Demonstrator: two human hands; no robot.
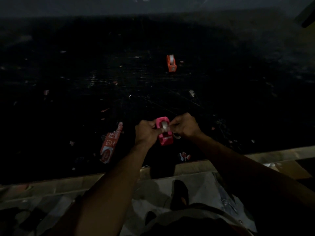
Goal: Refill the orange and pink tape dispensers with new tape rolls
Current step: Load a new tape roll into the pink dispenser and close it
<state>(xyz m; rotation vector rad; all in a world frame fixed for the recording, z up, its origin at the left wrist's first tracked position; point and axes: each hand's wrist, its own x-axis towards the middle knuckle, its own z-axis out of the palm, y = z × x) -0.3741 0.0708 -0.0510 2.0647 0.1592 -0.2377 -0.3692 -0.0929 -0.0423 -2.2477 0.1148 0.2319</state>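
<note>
Head | left hand (148,132) and right hand (185,126) both clamped on pink dispenser (165,133) | red wrapper (110,143) reads "FR…"

Dark table (85,68); orange dispenser (171,63) far back; red-white packet (109,147) (near edge); scattered scraps.

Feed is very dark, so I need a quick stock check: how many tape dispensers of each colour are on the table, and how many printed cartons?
Orange plastic tape dispenser, standing alone farther back: 1
Pink plastic tape dispenser, held between both hands, roll seated: 1
Red-and-white printed carton, lying left of the hands: 1
Total: 3
</note>
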